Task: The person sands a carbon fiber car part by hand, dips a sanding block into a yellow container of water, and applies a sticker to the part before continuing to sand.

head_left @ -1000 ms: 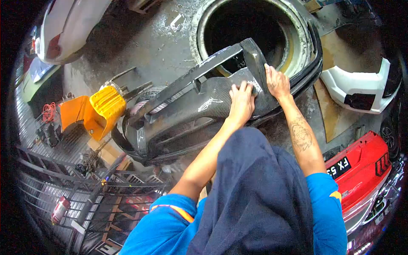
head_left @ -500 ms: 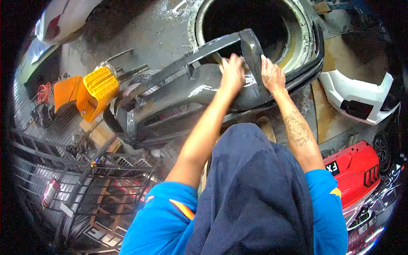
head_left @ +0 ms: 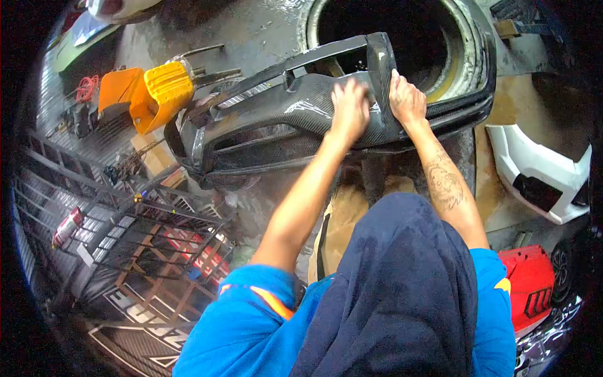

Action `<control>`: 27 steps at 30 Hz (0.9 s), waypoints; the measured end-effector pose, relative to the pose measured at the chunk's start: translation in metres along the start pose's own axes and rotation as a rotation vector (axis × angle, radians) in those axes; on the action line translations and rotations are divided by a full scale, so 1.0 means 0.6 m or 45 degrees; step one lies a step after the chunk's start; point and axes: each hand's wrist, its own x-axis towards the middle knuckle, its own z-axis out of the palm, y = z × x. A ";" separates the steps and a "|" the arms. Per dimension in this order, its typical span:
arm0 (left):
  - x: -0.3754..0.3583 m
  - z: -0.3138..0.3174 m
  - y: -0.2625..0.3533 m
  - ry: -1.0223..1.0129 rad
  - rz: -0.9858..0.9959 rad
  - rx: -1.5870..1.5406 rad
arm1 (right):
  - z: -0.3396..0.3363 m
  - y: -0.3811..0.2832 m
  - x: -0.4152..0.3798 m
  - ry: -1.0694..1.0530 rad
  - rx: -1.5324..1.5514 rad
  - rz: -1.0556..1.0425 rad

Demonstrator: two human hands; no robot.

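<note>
A black carbon-fibre car bumper [head_left: 270, 116] lies across the view, with long openings and glossy patches on its weave. My left hand [head_left: 350, 112] is against its curved face, just left of an upright strut. Those fingers are bent inward and partly smeared by motion; whatever may be under them is hidden. My right hand [head_left: 407, 99] grips the strut's right edge, thumb up along it. Behind the bumper stands a large round ring [head_left: 311, 28] with a dark hollow, and the bumper's right end overlaps its rim.
An orange and yellow plastic piece [head_left: 169, 85] stands beyond the bumper's left end. A white bumper [head_left: 534, 160] lies at right, above a red car part [head_left: 527, 283]. Dark metal racking [head_left: 81, 169] fills the lower left. Brown cardboard [head_left: 345, 220] lies near my body.
The view has shifted, so the bumper and ring sit further right. My left hand has moved a little down the bumper's face from the opening's edge. My right hand keeps its grip.
</note>
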 end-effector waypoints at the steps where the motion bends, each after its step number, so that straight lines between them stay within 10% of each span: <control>1: -0.034 -0.015 0.021 0.025 0.065 0.004 | 0.004 0.002 0.006 0.005 0.000 0.007; 17: 0.098 0.025 -0.054 -0.147 -0.090 0.036 | 0.014 0.007 0.007 0.068 0.027 -0.047; 24: -0.075 -0.039 0.070 -0.241 -0.094 -0.007 | 0.010 0.002 0.006 0.000 0.038 -0.002; 27: 0.016 0.028 0.016 0.186 -0.088 0.375 | 0.018 0.013 0.009 0.033 -0.016 -0.092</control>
